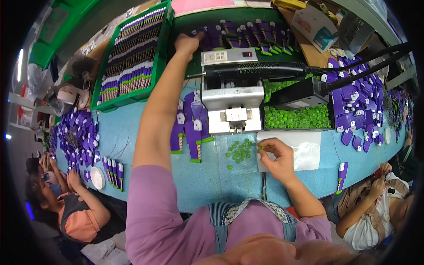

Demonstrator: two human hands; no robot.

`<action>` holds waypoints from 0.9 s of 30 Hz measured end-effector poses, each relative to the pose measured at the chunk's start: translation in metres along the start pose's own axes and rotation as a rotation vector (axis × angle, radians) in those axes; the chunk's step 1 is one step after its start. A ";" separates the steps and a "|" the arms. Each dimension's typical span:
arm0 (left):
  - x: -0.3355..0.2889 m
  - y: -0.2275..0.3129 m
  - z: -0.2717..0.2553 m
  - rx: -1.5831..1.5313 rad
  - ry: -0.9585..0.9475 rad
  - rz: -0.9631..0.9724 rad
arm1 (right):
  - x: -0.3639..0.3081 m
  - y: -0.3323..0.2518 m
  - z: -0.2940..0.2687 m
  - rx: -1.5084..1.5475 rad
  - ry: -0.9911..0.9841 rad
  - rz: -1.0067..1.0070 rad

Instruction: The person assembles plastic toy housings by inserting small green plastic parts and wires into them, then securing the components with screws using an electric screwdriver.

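Note:
My left arm stretches to the far side of the bench. There my left hand (187,45) is closed at a purple plastic part with a white tip (194,32), its fingers partly hidden. Beside it, more purple parts with green ends (251,35) lie in a dark green tray. Near the bench's middle, my right hand (279,160) pinches a small green cap (262,148) between thumb and fingertips, over a white sheet (307,150). Loose green caps (240,151) are scattered just left of it. Several purple parts with striped stems (194,128) lie left of the metal press (236,117).
A black bin of green caps (298,117) adjoins the press. A black electric screwdriver (260,70) lies across it. Green crate (163,48) with rows of parts stands far left. Purple piles lie left (79,137) and right (357,99). Co-workers sit at left (81,216) and right (366,212).

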State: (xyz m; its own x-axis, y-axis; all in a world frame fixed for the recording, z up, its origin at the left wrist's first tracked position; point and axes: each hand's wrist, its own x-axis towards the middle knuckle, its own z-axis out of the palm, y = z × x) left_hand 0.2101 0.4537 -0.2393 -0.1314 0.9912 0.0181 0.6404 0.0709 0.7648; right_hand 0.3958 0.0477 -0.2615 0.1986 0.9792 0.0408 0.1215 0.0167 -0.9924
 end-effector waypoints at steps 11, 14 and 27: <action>-0.318 -0.064 -0.117 0.280 -0.103 0.226 | -0.011 -0.019 -0.006 -0.018 -0.040 -0.105; -0.346 -0.078 -0.098 0.394 -0.023 0.271 | -0.008 -0.021 -0.004 -0.016 -0.055 -0.157; -0.402 -0.055 -0.098 -1.151 -0.507 -0.230 | -0.043 -0.043 0.021 0.002 -0.087 -0.368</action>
State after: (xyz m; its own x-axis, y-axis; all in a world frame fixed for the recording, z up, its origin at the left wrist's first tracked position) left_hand 0.1535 0.0402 -0.2259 0.3130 0.9189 -0.2402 -0.4137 0.3596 0.8364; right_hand 0.3615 0.0089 -0.2232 0.0590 0.9212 0.3845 0.1676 0.3706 -0.9136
